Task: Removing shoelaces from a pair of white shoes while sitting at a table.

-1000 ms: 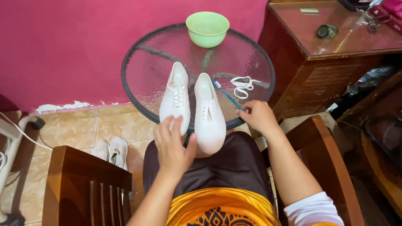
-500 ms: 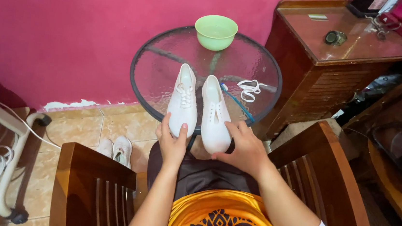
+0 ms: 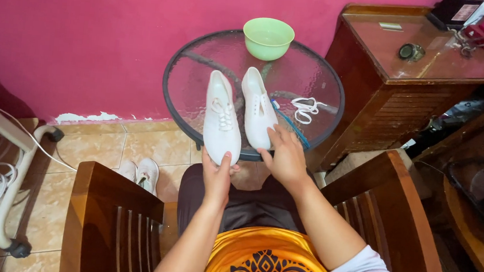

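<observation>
1. Left hand (image 3: 217,177): fingers wrapped under and around the heel end of the left white shoe (image 3: 222,117), thumb laid up its back. The hold is closed on the shoe, not a flat rest.
2. Right hand (image 3: 284,155): fingers loosely spread, their tips touching the heel end of the right white shoe (image 3: 258,108). Whether it grips or merely rests there cannot be told.
3. Governing relation: both shoes run straight out from the hands, heels toward the person, toes pointing at the wall. Their long axes lie nearly parallel, side by side, just apart. Each hand is at the heel of its own shoe; neither is nearer the other's.
4. Support: the shoes lie on a round glass table (image 3: 195,68) with a dark rim. The left shoe's heel overhangs the near rim into the left hand's hold.
5. Just right of the right hand: a blue stick-like item (image 3: 294,130) and, beyond it, a loose white lace (image 3: 304,107), both on the glass.
6. Beyond the shoe toes: a green bowl (image 3: 268,38) at the far rim.
7. Further out: a wooden cabinet (image 3: 409,92) to the right; another pale shoe (image 3: 147,174) on the tiled floor, left and below the left hand.
</observation>
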